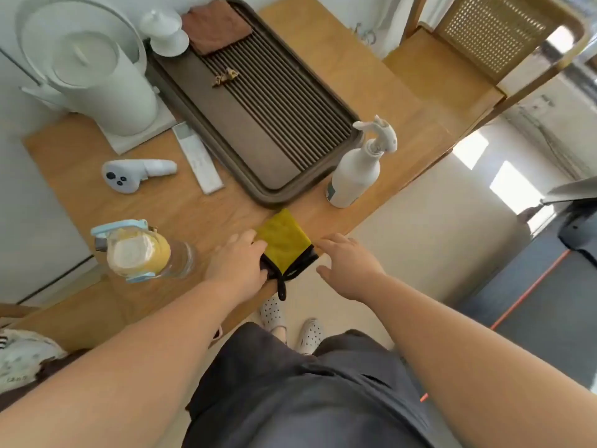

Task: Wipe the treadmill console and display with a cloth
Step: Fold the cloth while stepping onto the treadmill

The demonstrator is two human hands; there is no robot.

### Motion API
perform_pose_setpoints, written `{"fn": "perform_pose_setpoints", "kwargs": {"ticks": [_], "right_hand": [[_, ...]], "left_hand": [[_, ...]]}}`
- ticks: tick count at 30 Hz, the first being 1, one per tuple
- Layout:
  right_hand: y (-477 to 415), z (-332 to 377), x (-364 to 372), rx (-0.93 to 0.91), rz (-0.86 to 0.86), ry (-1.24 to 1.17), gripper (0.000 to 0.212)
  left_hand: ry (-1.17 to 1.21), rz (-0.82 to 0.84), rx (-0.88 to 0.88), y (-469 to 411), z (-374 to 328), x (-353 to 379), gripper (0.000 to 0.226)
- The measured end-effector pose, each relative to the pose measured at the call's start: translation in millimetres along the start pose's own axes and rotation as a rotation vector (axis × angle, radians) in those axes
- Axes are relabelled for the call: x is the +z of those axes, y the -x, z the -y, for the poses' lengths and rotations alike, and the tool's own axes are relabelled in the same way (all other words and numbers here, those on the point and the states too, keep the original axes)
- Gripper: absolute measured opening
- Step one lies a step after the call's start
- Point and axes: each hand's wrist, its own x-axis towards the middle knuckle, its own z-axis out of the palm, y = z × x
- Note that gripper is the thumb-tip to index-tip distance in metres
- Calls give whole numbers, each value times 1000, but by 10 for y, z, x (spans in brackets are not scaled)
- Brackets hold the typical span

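A folded yellow cloth (284, 239) with black edging and a black hanging loop lies at the near edge of the wooden table (206, 215). My left hand (239, 263) rests on the cloth's left side, fingers laid over its black corner. My right hand (347, 268) hovers just right of the cloth past the table edge, fingers spread and holding nothing. A white spray bottle (355, 171) stands upright behind the cloth. At the far right, part of the treadmill (549, 286) shows, with its dark belt and an orange line; its console is mostly out of view.
A brown slatted tray (258, 124) with a brown towel fills the table's middle. A white kettle (97, 76), a white controller (135, 174), a remote (197, 158) and a glass jar with a blue lid (139, 250) sit to the left. A cane-backed chair (468, 59) stands behind.
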Motion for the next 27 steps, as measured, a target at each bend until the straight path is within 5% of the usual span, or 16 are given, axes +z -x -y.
{"fn": "perform_pose_setpoints", "kwargs": {"ticks": [8,16,27], "right_hand": [[-404,-85,54,-169,10,127,41],[-650,-172,-38,-306,32,231,28],[-45,-149,-489,-275,-91,-446,8]], "left_hand": [[-24,-161,43,-140,113,66,12],[266,-210,-138,-24,-30,9,21],[675,-422,-204,352,-297,-519,24]]}}
